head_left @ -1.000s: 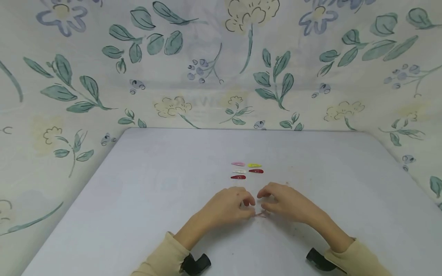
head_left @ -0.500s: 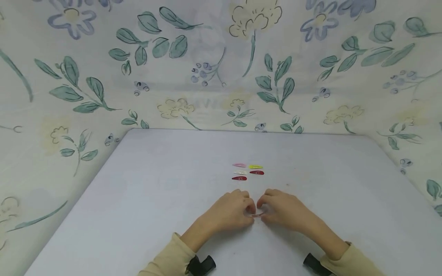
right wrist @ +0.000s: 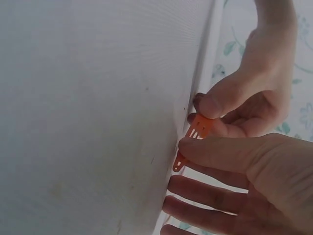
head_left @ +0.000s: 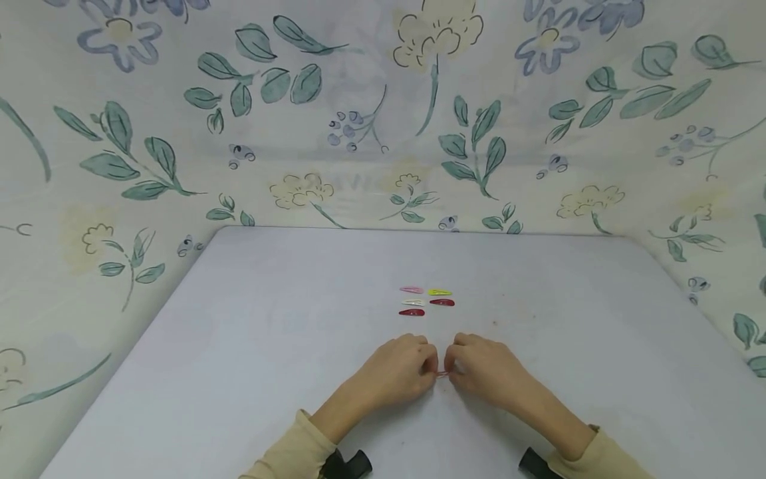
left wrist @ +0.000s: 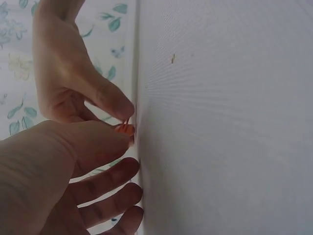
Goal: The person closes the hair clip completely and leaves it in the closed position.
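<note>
An orange snap hair clip [right wrist: 199, 126] is between my two hands, just above the table. My left hand [head_left: 397, 372] pinches its wide end between thumb and fingers. Toward the narrow end, my right hand [head_left: 487, 369] pinches it, with the tip poking out past the thumb in the right wrist view. In the left wrist view only a small part of the clip shows between the thumbs. Beyond the hands lie a pink clip [head_left: 411, 290], a yellow clip [head_left: 439, 293], a white clip [head_left: 413, 303] and two red clips, one left [head_left: 411, 313] and one right [head_left: 442, 303].
The white table [head_left: 269, 299] stretches to both sides of the hands. Small specks mark its surface. A floral-patterned cloth [head_left: 353, 179] rises behind the table's far edge and along its sides.
Both hands have closed in on the orange clip, their fingers drawing together around it, and the gap between them has narrowed. The clips laid out beyond have not been moved.
</note>
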A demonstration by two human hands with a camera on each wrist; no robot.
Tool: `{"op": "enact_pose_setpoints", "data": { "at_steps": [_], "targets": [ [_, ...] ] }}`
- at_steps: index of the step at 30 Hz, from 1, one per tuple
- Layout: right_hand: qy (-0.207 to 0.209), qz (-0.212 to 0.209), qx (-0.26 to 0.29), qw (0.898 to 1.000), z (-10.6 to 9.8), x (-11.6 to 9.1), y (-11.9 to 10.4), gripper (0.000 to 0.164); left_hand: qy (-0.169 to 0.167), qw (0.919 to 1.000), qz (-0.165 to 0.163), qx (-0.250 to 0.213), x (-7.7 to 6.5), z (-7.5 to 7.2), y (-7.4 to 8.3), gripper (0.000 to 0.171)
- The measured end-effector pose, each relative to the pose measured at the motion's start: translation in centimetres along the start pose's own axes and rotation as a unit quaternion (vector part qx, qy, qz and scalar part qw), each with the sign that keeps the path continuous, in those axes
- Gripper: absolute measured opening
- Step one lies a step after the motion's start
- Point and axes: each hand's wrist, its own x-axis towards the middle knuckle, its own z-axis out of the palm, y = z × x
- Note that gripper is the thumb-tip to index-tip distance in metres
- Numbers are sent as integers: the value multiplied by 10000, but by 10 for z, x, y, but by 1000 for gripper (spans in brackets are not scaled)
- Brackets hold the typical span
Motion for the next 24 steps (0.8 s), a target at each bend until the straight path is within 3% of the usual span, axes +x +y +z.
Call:
{"op": "enact_pose_setpoints", "data": {
  "at_steps": [11,17,24],
  "targets": [
    [-25,182,23,9998,1,0,-2,11,-31,9998,-86,-172,-2,1,2,9],
    [-172,369,74,9991,-1,0,-4,10,145,9995,-124,-245,-2,0,4,11],
    [-375,581,536,9962,-5,1,0,10,314,9992,-163,-192,-1,-2,4,12]
  ]
}}
